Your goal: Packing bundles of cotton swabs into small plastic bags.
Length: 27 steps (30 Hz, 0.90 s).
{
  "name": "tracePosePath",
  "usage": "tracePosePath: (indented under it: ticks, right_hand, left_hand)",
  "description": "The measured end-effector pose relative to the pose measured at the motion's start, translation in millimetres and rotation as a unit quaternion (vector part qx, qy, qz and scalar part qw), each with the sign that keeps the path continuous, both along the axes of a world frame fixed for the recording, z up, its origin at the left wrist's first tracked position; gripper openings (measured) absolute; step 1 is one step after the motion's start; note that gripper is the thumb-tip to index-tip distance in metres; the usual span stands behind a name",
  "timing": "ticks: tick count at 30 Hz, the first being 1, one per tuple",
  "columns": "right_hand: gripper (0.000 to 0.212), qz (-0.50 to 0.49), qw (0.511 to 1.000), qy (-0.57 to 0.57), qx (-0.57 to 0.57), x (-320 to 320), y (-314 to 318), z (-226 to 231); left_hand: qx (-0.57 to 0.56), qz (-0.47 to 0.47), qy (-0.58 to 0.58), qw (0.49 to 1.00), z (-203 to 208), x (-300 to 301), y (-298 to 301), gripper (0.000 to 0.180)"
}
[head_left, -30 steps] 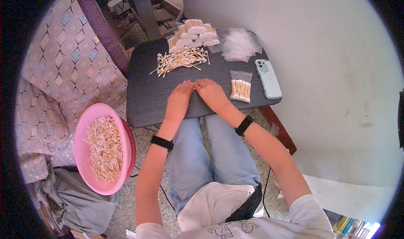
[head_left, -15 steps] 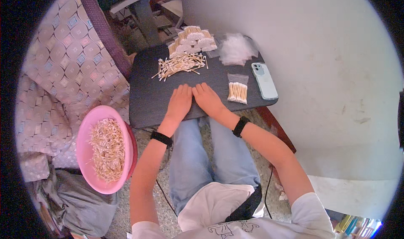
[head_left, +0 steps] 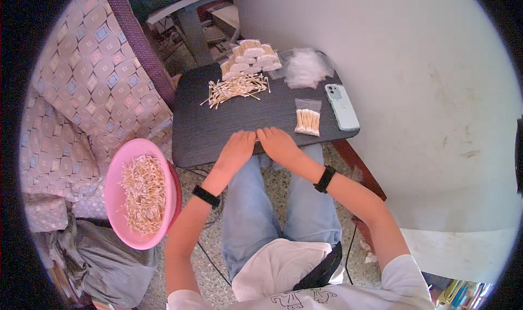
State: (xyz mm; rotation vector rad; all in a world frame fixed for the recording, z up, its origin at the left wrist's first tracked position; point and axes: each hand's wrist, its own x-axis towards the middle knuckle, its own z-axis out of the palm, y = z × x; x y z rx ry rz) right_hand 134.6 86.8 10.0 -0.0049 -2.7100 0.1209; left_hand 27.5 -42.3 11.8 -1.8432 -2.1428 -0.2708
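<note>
My left hand (head_left: 238, 147) and my right hand (head_left: 278, 146) meet at the near edge of the black table (head_left: 218, 125). Both have their fingers curled and close together, with the fingertips nearly touching. A small pale bit shows between them, too little to name. Beyond my hands lies a loose heap of cotton swabs (head_left: 237, 90). To the right of my right hand rests a clear bag of cotton swabs (head_left: 308, 122), laid flat. Filled swab bags (head_left: 251, 57) are stacked behind the heap.
Clear plastic bags (head_left: 308, 69) lie in a pile at the far right, near a pale phone (head_left: 342, 108). A pink basin (head_left: 113, 203) full of cotton swabs (head_left: 144, 193) stands left of the table. Patterned fabric (head_left: 92, 64) hangs at the left; a pale wall (head_left: 436, 108) borders the right.
Both hands have drawn back toward me, from the table's middle to its near edge, with the fingers still curled together. The view has shifted slightly.
</note>
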Motion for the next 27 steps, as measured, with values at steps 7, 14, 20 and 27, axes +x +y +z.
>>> tracePosePath:
  ticks: [7, 14, 20, 27]
  right_hand:
    - [0.026, 0.124, 0.939, -0.183, -0.264, 47, 2, 19]
    - [0.021, 0.153, 0.88, -0.223, -0.39, 75, 22, 48]
    - [0.014, -0.193, 0.965, -0.051, -0.171, 67, 115, 47]
    - [0.019, -0.192, 0.966, -0.145, -0.097, 71, 135, 11]
  left_hand:
    - [-0.119, -0.033, -0.132, 0.984, 23, 32, -20, 0.015]
    - [-0.154, -0.054, -0.173, 0.971, 43, 57, -10, 0.016]
    - [0.105, -0.008, -0.183, 0.978, 41, 69, 16, 0.057]
    - [0.11, -0.031, -0.141, 0.983, 11, 108, 69, 0.053]
